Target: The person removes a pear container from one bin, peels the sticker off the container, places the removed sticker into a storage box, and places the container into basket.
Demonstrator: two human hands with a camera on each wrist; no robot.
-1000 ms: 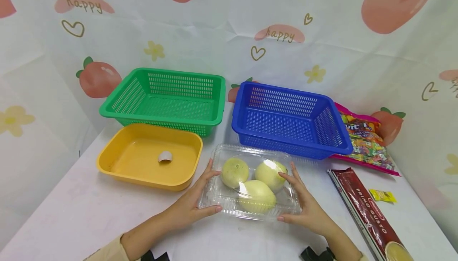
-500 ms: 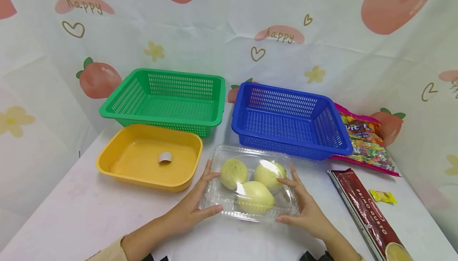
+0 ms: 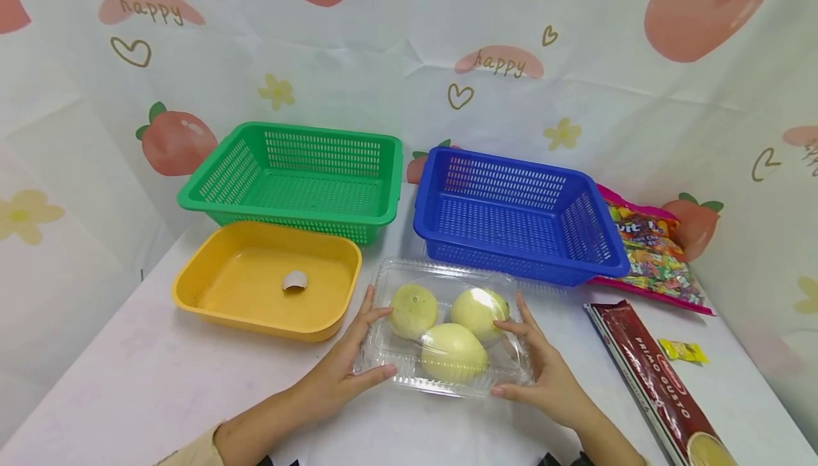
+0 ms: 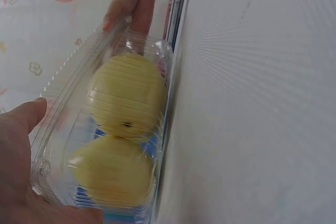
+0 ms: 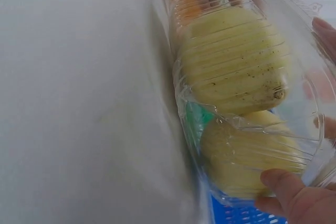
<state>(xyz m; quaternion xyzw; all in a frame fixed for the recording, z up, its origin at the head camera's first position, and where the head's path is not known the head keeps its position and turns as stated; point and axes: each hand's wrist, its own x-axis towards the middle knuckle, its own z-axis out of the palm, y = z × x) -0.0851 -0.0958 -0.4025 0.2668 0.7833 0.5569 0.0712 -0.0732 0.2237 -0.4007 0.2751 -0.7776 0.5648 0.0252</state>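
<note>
A clear plastic clamshell container, its lid down, lies at the front middle of the table in the head view. Inside are three pale yellow-green round fruits, melon-like. My left hand grips the container's left end, thumb at the front edge and fingers along the side and lid. On the opposite end my right hand holds it the same way. Two fruits show through the ribbed wall in the left wrist view. The right wrist view has my right fingertips against the plastic.
Behind the container stands a blue basket; a green basket is at the back left. A yellow tray holds a small white curved piece. To the right lie a candy bag, a dark red packet and a small yellow wrapper.
The fruits and the container's right end have shifted slightly left, and my right hand with them. Both hands keep their hold; the baskets and packets have not moved.
</note>
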